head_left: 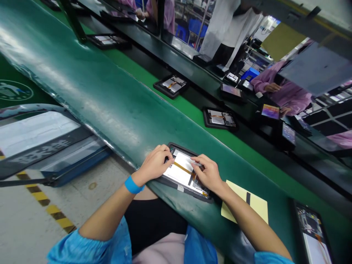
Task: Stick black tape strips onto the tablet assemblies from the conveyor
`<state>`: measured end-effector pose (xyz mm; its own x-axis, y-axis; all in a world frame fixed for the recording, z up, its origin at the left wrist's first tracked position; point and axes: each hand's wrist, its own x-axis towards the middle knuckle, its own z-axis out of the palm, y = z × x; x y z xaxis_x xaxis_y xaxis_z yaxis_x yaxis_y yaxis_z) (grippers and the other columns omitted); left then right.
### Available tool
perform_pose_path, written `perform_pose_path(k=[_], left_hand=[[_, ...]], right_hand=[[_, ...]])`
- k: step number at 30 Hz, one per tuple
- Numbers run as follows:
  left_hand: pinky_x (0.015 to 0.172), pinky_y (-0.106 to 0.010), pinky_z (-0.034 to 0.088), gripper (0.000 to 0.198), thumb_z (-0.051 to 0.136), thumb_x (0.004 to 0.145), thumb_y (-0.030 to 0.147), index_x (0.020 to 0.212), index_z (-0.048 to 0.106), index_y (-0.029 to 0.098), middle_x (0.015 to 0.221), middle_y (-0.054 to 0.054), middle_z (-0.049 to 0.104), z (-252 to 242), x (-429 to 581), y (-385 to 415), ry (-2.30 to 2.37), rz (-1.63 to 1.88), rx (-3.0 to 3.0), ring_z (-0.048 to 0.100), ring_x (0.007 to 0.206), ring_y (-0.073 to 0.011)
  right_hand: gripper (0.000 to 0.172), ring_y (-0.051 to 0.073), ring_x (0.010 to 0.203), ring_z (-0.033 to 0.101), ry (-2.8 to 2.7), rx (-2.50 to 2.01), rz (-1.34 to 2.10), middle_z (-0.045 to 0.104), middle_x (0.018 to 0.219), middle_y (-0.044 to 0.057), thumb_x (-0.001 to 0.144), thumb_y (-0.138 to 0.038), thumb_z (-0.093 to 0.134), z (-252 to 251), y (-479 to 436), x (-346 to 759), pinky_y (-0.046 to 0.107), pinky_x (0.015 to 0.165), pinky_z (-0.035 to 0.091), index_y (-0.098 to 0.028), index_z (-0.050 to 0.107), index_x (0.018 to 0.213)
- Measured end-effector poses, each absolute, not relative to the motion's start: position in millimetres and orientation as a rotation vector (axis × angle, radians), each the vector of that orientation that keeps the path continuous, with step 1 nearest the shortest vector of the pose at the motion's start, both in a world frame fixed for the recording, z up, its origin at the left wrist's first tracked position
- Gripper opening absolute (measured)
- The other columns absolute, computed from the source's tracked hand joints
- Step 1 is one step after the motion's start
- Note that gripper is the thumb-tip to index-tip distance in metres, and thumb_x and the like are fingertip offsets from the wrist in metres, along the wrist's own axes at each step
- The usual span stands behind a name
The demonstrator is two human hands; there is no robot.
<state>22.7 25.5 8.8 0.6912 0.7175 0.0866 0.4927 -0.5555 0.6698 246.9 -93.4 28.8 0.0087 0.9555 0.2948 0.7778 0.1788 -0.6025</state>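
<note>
An opened tablet [180,176] lies in a black tray [189,192] on the green bench in front of me. Its white battery surface is crossed by an orange ribbon cable [182,167], with circuit parts toward its right end. My left hand [154,163] is at the tablet's left end, its thumb and fingers pinched together over the edge; whatever they hold is hidden. Over the ribbon's right part, my right hand [208,173] pinches a small greyish piece too indistinct to name. A blue band [134,185] circles my left wrist.
Pale yellow sheets [229,210] with a dark strip lie under my right forearm. Another opened tablet [313,234] sits at the lower right. Trayed tablets, including one tablet [220,118], line the green belt [189,106]. Co-workers in pink sleeves [291,91] work across the line.
</note>
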Motion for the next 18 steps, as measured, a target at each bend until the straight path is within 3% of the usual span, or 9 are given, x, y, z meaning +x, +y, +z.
perform_pose_path(k=[8, 13, 18], left_hand=[[0.085, -0.035, 0.047, 0.023, 0.053, 0.094, 0.027, 0.078, 0.068, 0.021, 0.098, -0.003, 0.065, 6, 24, 25, 0.929, 0.493, 2.251, 0.058, 0.096, -0.0216], [0.084, -0.036, 0.047, 0.024, 0.053, 0.094, 0.026, 0.076, 0.067, 0.021, 0.096, -0.003, 0.065, 6, 26, 25, 0.937, 0.503, 2.248, 0.058, 0.095, -0.0213], [0.084, -0.036, 0.048, 0.022, 0.054, 0.094, 0.025, 0.076, 0.067, 0.022, 0.096, -0.003, 0.065, 6, 26, 25, 0.946, 0.508, 2.252, 0.059, 0.094, -0.0211]], right_hand=[[0.011, 0.017, 0.086, 0.069, -2.071, -1.524, 0.312, 0.075, 0.100, 0.005, 0.098, -0.027, 0.061, 19, -76, 222, 0.027, 0.078, 0.049, -0.022, 0.070, 0.100], [0.016, 0.014, 0.083, 0.069, -2.225, -1.464, 0.122, 0.077, 0.098, 0.005, 0.103, -0.028, 0.056, 8, -68, 215, 0.027, 0.072, 0.044, -0.021, 0.069, 0.096], [0.020, 0.015, 0.084, 0.071, -2.292, -1.432, -0.083, 0.079, 0.100, 0.006, 0.105, -0.029, 0.054, 1, -69, 217, 0.028, 0.071, 0.042, -0.019, 0.071, 0.108]])
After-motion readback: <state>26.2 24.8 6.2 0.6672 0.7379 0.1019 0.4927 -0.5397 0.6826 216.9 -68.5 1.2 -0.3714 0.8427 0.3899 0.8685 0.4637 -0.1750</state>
